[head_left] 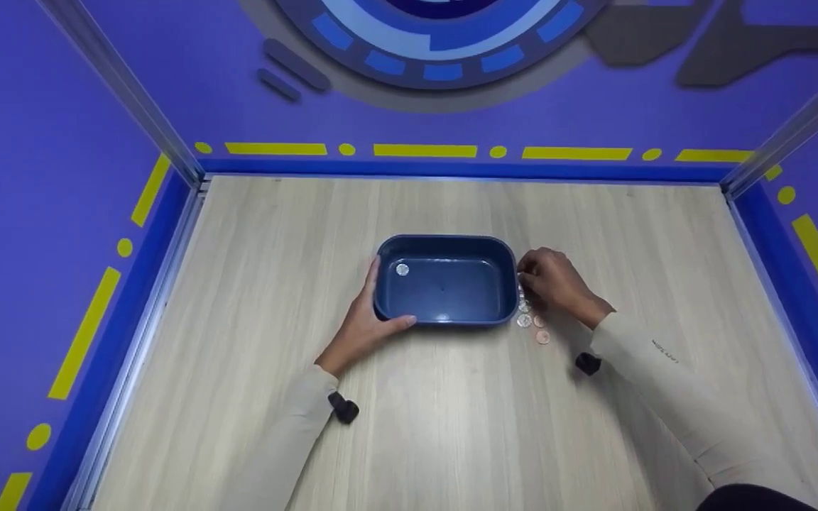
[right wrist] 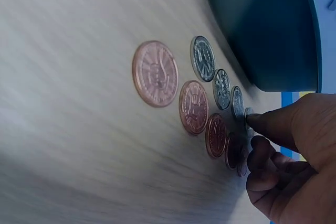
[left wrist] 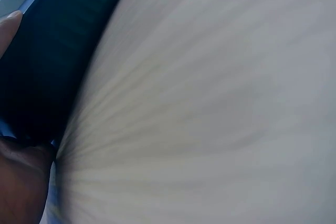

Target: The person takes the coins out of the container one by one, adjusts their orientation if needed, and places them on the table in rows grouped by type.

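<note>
A dark blue rectangular container (head_left: 444, 325) stands on the table with one silver coin (head_left: 402, 270) inside, toward its left end. My left hand (head_left: 368, 323) holds the container's near left corner, thumb along the front rim and fingers at the left wall. Beside the right wall, my right hand (head_left: 554, 280) reaches down with curled fingers. In the right wrist view its thumb tip meets the farthest silver coin (right wrist: 249, 115) of a row. Nearer silver coins (right wrist: 202, 59) line up along the container, with a second row of copper coins (right wrist: 156, 73) next to them.
The pale wood-grain table (head_left: 274, 284) is bounded at the back and sides by blue panels (head_left: 409, 128) with yellow markings and metal corner posts. Black wrist-camera mounts (head_left: 344, 408) sit at both sleeves.
</note>
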Available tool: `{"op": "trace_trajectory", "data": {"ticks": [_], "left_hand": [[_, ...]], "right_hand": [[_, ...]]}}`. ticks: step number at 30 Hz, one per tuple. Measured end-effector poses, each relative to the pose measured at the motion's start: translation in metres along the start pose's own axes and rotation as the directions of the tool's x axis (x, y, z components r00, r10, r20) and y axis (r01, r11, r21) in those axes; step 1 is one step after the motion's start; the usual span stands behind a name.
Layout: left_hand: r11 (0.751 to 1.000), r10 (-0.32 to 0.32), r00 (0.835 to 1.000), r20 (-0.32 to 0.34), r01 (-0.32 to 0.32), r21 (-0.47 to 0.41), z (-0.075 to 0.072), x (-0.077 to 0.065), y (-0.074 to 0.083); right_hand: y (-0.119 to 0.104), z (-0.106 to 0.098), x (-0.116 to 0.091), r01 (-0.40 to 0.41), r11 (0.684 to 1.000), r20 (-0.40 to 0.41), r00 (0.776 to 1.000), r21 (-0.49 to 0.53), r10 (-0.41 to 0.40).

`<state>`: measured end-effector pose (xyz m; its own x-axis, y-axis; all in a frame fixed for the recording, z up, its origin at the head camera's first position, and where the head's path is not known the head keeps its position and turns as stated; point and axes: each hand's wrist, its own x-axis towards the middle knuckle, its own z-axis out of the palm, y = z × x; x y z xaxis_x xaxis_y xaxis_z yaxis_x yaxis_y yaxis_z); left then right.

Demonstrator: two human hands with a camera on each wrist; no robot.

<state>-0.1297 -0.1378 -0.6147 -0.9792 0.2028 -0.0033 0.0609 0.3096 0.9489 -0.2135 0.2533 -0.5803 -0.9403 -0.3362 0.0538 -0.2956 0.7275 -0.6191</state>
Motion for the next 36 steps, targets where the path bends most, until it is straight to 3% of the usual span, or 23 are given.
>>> {"op": "trace_trajectory", "data": {"ticks": [10,24,36], "left_hand": [[1.000,0.006,1.000,-0.006,-0.006,-0.005,-0.001,0.000,0.000],[1.000,0.022,1.000,0.000,-0.022,-0.009,-0.001,0.000,-0.002],[1.000,0.020,1.000,0.003,-0.020,0.017,-0.001,-0.001,-0.002]], "right_hand": [[-0.003,-0.016,0.002,-0.012,0.998,-0.008,1.000,0.069,0.013],[-0.037,-0.035,0.002,0.016,0.996,-0.081,0.997,0.089,-0.009],[-0.065,-0.032,0.012,0.042,0.994,0.025,0.999,0.100,-0.044]]}}
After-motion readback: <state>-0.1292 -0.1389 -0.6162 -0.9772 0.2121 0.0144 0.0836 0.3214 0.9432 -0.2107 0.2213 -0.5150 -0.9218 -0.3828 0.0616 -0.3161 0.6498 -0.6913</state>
